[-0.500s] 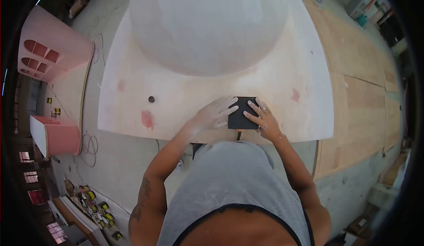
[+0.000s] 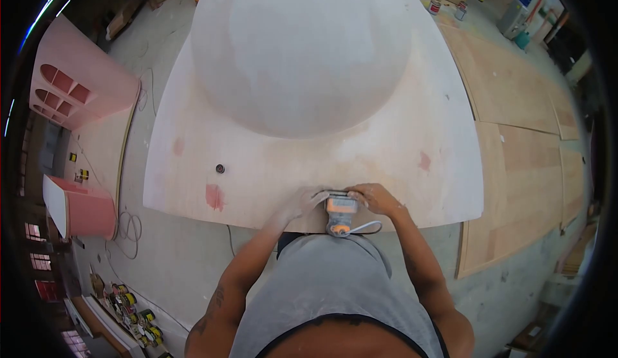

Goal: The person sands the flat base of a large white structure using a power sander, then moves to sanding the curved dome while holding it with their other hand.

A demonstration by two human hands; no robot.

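Both your hands meet at the near edge of the plywood panel point(image 2: 399, 139), right in front of your chest. Between them is the orange-and-grey sander point(image 2: 339, 211), lying on the panel's edge with its orange end toward you and its pale cord point(image 2: 368, 229) looping off to your right. Your left hand point(image 2: 301, 202), dusted white, is curled against the sander's left side with the fingers closed onto its body. Your right hand point(image 2: 374, 197) is wrapped over the right side in the same way, knuckles up, so the tool is gripped from both sides.

Beyond the sander a large white dome point(image 2: 302, 49) rises from the middle of the panel. Pink filler patches point(image 2: 215, 196) mark the wood to your left, and a small dark round piece point(image 2: 220, 168) lies near them, well apart from your hands. On the floor to your left stand a pink arched cabinet point(image 2: 84, 68) and a pink box-like piece point(image 2: 87, 207), with a coiled cable point(image 2: 129, 226) just beside it. Wooden sheets point(image 2: 521, 100) lie to your right.
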